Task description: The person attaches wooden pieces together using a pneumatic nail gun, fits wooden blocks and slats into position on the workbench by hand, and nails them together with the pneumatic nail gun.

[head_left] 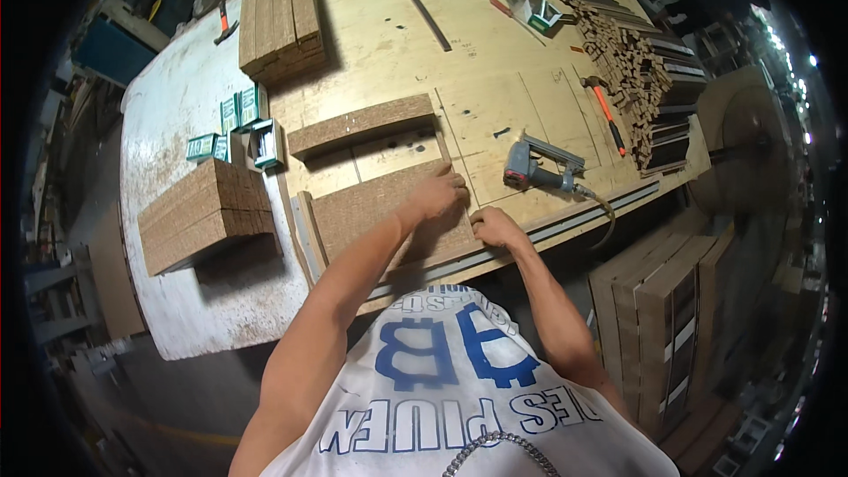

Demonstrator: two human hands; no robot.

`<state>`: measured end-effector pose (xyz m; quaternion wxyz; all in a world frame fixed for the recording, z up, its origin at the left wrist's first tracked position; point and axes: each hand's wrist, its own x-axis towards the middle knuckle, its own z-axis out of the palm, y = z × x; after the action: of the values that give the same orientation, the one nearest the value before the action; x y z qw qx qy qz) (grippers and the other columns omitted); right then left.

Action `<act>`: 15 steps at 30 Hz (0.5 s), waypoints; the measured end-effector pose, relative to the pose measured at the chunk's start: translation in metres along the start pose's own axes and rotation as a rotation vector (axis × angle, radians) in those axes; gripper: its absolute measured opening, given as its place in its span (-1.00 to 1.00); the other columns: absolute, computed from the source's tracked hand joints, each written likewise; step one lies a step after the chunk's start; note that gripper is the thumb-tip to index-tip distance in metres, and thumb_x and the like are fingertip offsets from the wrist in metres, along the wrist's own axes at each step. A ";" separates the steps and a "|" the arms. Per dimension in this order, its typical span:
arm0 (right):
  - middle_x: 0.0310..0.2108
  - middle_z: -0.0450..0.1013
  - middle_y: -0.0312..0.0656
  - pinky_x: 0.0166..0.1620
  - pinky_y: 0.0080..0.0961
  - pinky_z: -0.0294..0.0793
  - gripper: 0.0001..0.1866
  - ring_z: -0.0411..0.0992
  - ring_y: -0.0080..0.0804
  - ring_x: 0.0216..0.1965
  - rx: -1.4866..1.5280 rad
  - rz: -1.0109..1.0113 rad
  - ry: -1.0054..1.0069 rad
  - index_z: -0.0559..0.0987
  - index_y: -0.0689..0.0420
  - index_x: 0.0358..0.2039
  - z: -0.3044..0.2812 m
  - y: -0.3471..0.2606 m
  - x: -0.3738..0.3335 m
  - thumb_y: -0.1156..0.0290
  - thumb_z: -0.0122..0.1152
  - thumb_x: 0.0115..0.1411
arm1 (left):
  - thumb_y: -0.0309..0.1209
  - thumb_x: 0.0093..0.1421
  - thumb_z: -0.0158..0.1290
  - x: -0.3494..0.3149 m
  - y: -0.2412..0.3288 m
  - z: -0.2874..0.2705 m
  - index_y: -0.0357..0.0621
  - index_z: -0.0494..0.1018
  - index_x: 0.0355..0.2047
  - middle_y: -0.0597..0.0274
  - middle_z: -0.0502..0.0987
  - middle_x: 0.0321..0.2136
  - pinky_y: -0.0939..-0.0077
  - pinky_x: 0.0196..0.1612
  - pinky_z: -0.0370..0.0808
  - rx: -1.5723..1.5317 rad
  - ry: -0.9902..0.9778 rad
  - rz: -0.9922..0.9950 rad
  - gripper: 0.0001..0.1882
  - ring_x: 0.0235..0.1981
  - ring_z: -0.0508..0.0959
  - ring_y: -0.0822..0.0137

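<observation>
A brown particle-board panel [367,212] lies flat on the plywood worktop in front of me. My left hand [439,192] rests over its right end, fingers curled down at the edge. Close by, my right hand [497,228] is closed at the panel's near right corner; what its fingertips pinch, if anything, is hidden. Beyond the panel, a narrower particle-board strip [362,128] stands with a gap between the two. To the right of my hands a grey nail gun [539,166] lies on its side, its air hose [603,203] curving over the near edge.
Stacked boards [281,25] stand far left, with another stack [208,216] nearer. Green-and-white boxes [243,108] sit between them. An orange-handled hammer [607,115] lies beside piled wood strips [632,79]. A metal rail [574,225] runs along the near edge.
</observation>
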<state>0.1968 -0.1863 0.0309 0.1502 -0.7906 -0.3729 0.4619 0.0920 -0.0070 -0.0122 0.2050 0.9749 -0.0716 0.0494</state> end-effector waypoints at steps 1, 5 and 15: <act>-0.54 0.56 0.09 -0.37 -0.33 0.51 -0.68 0.55 -0.20 -0.51 0.069 0.034 -0.034 0.67 0.29 -0.25 -0.002 0.002 0.001 0.46 0.14 -0.01 | -0.37 0.13 -0.01 -0.002 -0.002 0.002 0.06 0.58 -0.26 0.36 0.52 -0.23 0.23 0.32 0.13 -0.006 0.038 0.031 -0.79 0.04 0.46 0.36; -0.54 0.56 0.09 -0.38 -0.33 0.51 -0.69 0.55 -0.21 -0.51 0.007 0.013 -0.048 0.66 0.31 -0.25 0.001 0.005 0.003 0.49 0.13 -0.01 | -0.38 0.13 -0.02 -0.005 0.000 0.004 0.08 0.59 -0.21 0.37 0.53 -0.20 0.26 0.31 0.14 0.077 0.100 0.090 -0.75 0.06 0.45 0.38; -0.45 0.58 0.15 -0.24 -0.31 0.54 -0.70 0.59 -0.08 -0.38 0.108 -0.003 -0.007 0.64 0.37 -0.29 0.007 0.016 0.012 0.47 0.08 0.02 | -0.38 0.10 -0.02 -0.009 0.008 0.001 0.04 0.57 -0.19 0.37 0.54 -0.18 0.23 0.32 0.12 0.059 0.066 -0.002 -0.72 0.07 0.44 0.37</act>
<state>0.2020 -0.1889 0.0100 0.1919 -0.7792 -0.3490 0.4839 0.0821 -0.0138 -0.0108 0.1783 0.9784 -0.0624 0.0836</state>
